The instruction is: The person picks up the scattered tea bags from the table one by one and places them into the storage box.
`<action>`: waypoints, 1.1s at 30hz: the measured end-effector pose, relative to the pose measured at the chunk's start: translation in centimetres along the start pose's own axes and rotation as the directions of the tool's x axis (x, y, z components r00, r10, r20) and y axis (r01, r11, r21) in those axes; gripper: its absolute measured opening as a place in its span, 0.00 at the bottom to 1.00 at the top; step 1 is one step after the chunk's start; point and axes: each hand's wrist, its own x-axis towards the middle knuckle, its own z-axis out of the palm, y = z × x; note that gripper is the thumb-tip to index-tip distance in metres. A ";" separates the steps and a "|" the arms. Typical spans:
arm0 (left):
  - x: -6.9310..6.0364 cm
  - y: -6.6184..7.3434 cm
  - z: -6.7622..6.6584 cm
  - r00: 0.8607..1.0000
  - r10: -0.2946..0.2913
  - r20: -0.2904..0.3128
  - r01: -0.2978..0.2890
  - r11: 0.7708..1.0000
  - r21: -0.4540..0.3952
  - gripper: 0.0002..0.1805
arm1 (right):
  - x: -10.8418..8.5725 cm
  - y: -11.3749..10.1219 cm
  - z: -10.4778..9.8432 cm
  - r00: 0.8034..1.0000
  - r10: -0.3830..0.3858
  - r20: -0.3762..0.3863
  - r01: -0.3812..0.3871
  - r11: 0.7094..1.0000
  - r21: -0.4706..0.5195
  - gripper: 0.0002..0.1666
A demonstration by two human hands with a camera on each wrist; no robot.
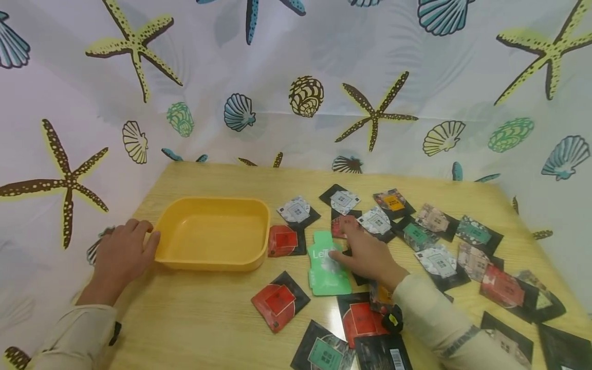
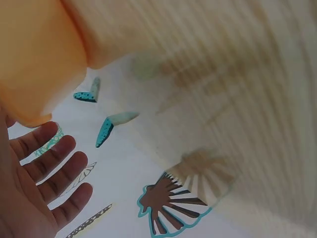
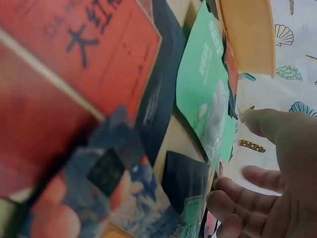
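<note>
Sleeved right hand (image 1: 369, 255) overhangs green packet (image 1: 329, 275), perhaps touching.

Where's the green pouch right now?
Head view, just right of centre: the green pouch is right of the yellow tray, its right side partly hidden by the right hand.

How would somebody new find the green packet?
Start at the yellow tray. In the head view, look right of it to the green packet by the person's right hand. It's bright green with white lettering, while the neighbouring packets are partly black.
</note>
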 end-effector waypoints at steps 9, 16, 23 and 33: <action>-0.6 -0.8 0.5 0.999 -0.007 0.033 0.007 1.000 0.016 0.19 | -0.1 -0.8 0.9 0.997 0.040 0.073 -0.040 0.999 0.007 0.27; -0.2 -0.8 0.9 1.000 0.015 0.004 -0.015 0.999 0.033 0.17 | -0.8 -1.8 1.0 0.972 0.197 0.129 -0.193 0.980 -0.041 0.33; -0.1 -0.4 2.5 0.995 0.095 -0.036 -0.093 0.994 0.061 0.13 | -1.9 -1.9 0.8 0.954 0.270 0.130 -0.259 0.961 -0.093 0.40; 0.0 -0.7 1.1 0.997 0.075 -0.032 -0.073 0.995 0.068 0.14 | -0.9 -2.2 1.1 0.965 0.245 0.089 -0.250 0.967 0.044 0.30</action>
